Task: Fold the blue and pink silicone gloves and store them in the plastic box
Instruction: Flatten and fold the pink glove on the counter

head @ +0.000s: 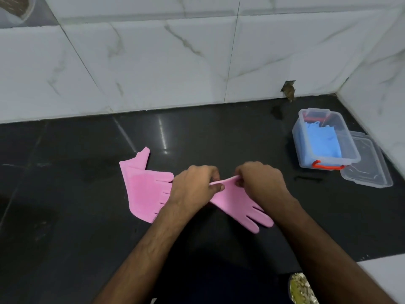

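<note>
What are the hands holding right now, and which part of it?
Both the left hand and right hand pinch one pink glove at its cuff end; its fingers point toward the camera, near the counter.

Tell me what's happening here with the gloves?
A person grips the cuff end of one pink glove with the left hand and right hand above the black counter. A second pink glove lies beside it. The blue gloves already sit in the open plastic box, lid alongside.

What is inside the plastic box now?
Inside the plastic box lie folded blue gloves. Something red shows at its far end. Anything beneath the gloves is covered.
</note>
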Available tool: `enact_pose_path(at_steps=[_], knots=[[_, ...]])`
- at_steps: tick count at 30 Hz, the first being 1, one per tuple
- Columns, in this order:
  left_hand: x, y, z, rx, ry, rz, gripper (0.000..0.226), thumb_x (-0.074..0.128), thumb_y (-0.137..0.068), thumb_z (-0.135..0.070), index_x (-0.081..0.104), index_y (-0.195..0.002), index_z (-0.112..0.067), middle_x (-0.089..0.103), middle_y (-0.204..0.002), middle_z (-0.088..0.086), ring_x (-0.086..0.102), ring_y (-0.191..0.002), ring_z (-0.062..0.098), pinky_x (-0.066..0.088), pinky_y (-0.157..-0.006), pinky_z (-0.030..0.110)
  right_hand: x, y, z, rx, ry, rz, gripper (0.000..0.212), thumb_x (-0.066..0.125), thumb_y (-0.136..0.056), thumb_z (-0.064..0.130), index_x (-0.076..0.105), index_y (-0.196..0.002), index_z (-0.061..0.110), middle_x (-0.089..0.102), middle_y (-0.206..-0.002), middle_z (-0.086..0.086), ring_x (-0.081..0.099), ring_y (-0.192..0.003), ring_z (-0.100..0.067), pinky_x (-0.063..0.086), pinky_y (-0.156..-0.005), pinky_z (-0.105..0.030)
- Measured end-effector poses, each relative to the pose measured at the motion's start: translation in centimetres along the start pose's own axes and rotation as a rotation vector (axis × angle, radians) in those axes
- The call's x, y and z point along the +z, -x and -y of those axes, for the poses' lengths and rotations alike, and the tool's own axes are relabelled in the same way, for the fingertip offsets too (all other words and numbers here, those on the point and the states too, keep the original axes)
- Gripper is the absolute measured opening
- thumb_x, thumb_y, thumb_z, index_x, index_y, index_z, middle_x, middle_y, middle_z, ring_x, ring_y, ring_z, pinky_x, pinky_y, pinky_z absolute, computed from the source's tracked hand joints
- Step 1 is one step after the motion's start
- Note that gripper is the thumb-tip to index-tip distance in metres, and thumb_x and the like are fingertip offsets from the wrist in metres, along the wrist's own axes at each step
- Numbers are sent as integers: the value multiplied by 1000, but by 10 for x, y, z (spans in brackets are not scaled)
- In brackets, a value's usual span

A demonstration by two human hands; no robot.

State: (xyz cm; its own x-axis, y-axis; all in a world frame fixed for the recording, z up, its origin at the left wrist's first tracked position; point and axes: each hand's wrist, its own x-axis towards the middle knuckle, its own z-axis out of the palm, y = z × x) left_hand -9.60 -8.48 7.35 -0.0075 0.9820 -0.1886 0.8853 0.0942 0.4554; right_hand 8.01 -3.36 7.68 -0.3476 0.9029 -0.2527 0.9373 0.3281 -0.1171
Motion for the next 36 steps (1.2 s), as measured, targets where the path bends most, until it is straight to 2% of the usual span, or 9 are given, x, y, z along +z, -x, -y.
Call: enact_pose_path(at_steps=[3,7,13,17,20,26,29,31,36], knots=[[-16,-1,-20,55,57,-164,11,70,-89,-44,67,-95,-35,68,-85,-14,64,-82,14,49,-66,32,-16,-11,-9,8,-181,-179,14,59,-97,20,71,-99,27,68,-96,6,63,-83,-14,55,-75,-33],[-23,2,-49,182,101,-394,15,71,-90,-35,70,-105,-35,64,-87,-16,57,-74,8,39,-58,25,-29,-24,-21,-61,-523,-377,21,69,-89,7,72,-107,17,67,-105,4,62,-95,-9,43,-82,-13],[11,-3,-78,233,230,-197,12,67,-94,-34,72,-103,-28,69,-88,-11,65,-77,10,59,-71,36,1,-28,-55,-124,-695,-402,24,71,-84,0,72,-103,16,64,-113,7,59,-105,-2,39,-88,-2],[47,-16,-74,141,302,1,19,59,-101,-35,72,-99,-21,72,-81,-4,66,-70,14,59,-71,42,49,-29,-83,-20,-569,-172,27,58,-89,-5,74,-98,14,68,-115,1,63,-111,-16,39,-95,-13],[63,-25,-69,86,275,9,21,57,-102,-37,72,-96,-23,72,-81,-6,65,-70,14,59,-70,40,70,-26,-98,14,-543,-151,33,50,-92,-10,75,-99,10,68,-125,-4,59,-123,-20,31,-106,-16],[79,-49,-57,12,94,-33,32,63,-99,-34,67,-127,-18,66,-125,0,61,-112,17,55,-96,40,68,-33,-98,46,-357,-331,29,57,-97,4,74,-115,19,65,-137,1,50,-137,-22,38,-116,-41],[87,-52,-49,24,-94,72,44,64,-98,-35,61,-138,-16,54,-147,4,53,-130,24,48,-107,42,72,-31,-90,-71,-314,-188,37,51,-104,24,59,-141,22,51,-152,2,42,-144,-19,31,-121,-41],[90,-49,-45,-7,-31,78,43,65,-98,-35,63,-136,-16,56,-146,2,56,-128,21,49,-106,39,79,-30,-85,-74,-209,-94,43,48,-105,29,49,-148,23,43,-158,2,36,-147,-20,27,-122,-42],[74,-42,-26,-79,62,-91,34,66,-96,-33,67,-126,-18,64,-130,0,61,-118,22,51,-98,39,71,-42,-57,-100,-151,-195,36,51,-103,25,58,-138,19,53,-147,-6,49,-135,-24,35,-115,-41]])
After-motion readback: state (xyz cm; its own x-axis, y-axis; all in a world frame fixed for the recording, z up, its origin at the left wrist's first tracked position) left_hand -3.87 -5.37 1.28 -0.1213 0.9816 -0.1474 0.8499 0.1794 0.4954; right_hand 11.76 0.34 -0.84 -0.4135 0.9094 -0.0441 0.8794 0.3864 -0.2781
